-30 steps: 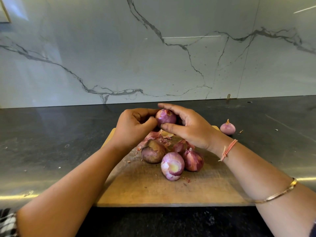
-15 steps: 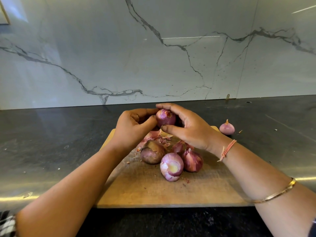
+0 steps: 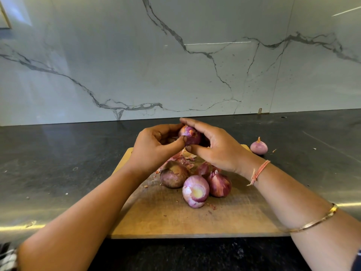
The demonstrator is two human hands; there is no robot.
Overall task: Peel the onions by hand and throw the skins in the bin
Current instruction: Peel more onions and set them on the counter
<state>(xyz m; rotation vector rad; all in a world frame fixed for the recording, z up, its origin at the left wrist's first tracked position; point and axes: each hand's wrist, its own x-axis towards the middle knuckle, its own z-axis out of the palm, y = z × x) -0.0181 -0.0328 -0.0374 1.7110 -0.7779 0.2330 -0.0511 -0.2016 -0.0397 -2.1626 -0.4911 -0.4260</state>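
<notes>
Both hands are up over the far end of the board (image 3: 175,218). Right hand (image 3: 216,147) cups the held onion (image 3: 190,136) — fingers curled over its top, thumb under. Left hand (image 3: 156,147) pinches its left side, thumb tip pressed on the skin, fingers curled. Skins (image 3: 181,158) are piled on the board right below the hands. Nearer, mid-board, sits a touching cluster: dark onion (image 3: 172,177) left, half-peeled onion (image 3: 195,191) nearest, red onion (image 3: 219,184) right. Near half of the board carries only flecks. Peeled onion (image 3: 258,147) sits on the counter (image 3: 58,163) just off the board's far-right corner. Board's near edge lies close to the counter's near edge — counter runs wide left and right, back to the wall (image 3: 117,65).
</notes>
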